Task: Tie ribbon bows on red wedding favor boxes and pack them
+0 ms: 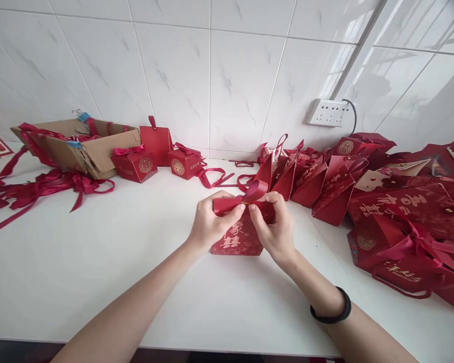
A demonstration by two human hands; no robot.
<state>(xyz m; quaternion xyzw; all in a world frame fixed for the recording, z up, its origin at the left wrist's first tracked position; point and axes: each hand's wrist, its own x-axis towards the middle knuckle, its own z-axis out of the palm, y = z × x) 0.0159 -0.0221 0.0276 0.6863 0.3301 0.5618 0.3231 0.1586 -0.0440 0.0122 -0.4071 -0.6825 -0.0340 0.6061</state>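
Note:
A red paper gift box with pale printed characters stands upright on the white table in front of me. My left hand pinches its top edge on the left, thumb on the front face. On the right side of the same edge, my right hand grips with its thumb close to the other. A loop of red ribbon rises from the top between the two hands. The fingers behind the box are hidden.
A cardboard box with red ribbons stands back left, near loose ribbons. Small red boxes sit beside it. Several red gift boxes crowd the right side. A white power strip is on the tiled wall.

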